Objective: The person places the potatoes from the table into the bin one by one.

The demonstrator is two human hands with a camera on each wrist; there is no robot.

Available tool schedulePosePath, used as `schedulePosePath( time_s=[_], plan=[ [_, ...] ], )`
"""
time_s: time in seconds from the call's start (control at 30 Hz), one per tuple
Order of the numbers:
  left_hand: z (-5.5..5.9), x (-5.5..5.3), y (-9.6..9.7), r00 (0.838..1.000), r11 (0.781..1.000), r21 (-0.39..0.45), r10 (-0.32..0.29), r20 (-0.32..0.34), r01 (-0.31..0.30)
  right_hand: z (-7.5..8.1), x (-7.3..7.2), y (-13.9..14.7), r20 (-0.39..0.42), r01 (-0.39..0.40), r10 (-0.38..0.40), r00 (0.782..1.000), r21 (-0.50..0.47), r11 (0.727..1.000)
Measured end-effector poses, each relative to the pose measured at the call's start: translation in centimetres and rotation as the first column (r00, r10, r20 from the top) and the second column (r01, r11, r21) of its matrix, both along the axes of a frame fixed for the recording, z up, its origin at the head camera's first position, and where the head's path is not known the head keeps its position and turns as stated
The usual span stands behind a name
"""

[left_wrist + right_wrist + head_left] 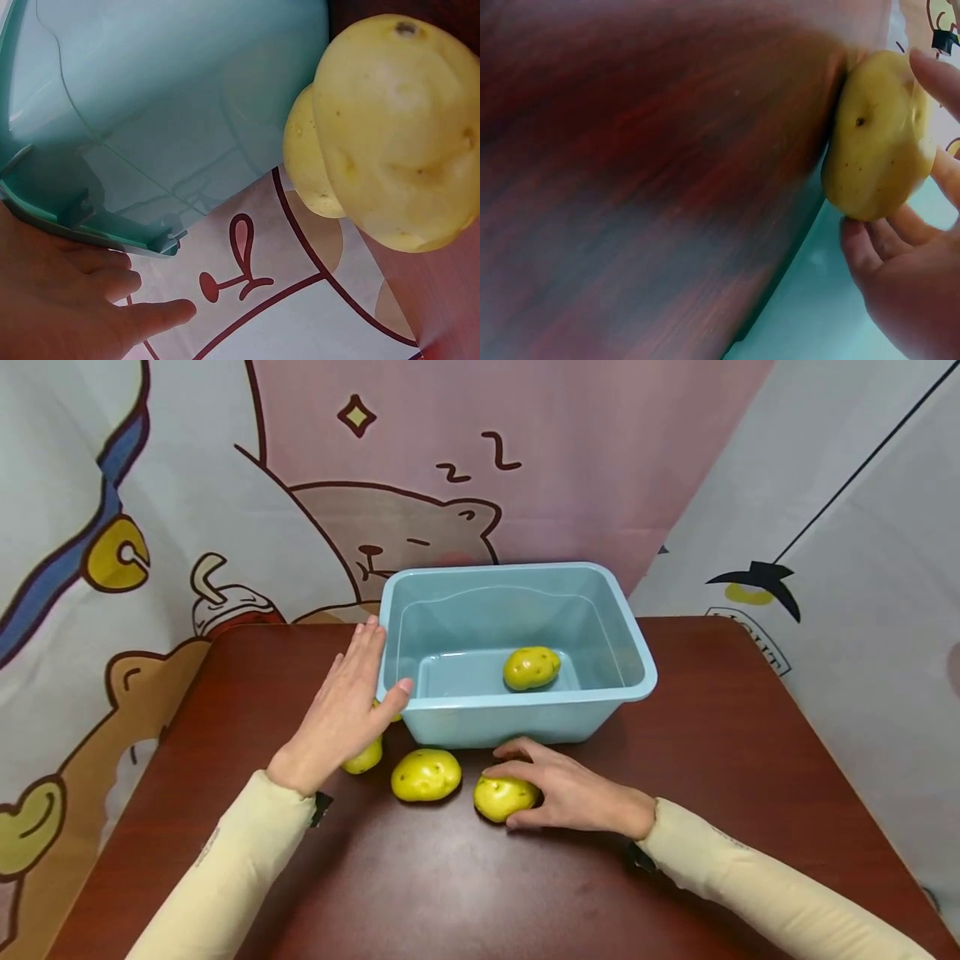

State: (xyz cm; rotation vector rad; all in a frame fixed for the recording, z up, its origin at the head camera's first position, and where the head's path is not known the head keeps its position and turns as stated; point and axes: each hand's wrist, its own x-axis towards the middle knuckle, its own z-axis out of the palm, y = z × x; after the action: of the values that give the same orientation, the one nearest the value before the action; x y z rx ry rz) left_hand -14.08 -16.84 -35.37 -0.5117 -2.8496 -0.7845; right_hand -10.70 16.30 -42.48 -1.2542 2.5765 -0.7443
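My right hand (577, 789) has its thumb and fingers curled round a yellow potato (501, 799) on the table in front of a light blue plastic bin (517, 727). The right wrist view shows that potato (877, 142) between the thumb and the fingers (862, 251). My left hand (341, 706) lies against the bin's left rim, fingers straight and thumb over the front corner. Another potato (531, 668) lies inside the bin. One potato (426, 775) sits between the hands, and more potatoes (364, 758) are partly hidden under the left hand.
The bin stands toward the back of a dark red-brown table (450, 893). Behind the table hangs a curtain (585, 460) printed with cartoon bears. Its folds reach down both sides of the table.
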Motion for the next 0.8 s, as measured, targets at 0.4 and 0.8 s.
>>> schedulePosePath(
  time_s=[0.4,0.8],
  plan=[
    [-0.1,0.1,0.1,1.0,1.0,0.007,-0.005,0.0,0.005,0.7,0.4,0.9,0.056,0.038,-0.036,0.998,-0.024,0.999],
    [-0.1,0.1,0.0,1.0,1.0,0.004,-0.008,-0.001,0.008,4.3,1.9,2.2,0.008,0.099,-0.1,0.995,-0.178,0.979]
  ],
)
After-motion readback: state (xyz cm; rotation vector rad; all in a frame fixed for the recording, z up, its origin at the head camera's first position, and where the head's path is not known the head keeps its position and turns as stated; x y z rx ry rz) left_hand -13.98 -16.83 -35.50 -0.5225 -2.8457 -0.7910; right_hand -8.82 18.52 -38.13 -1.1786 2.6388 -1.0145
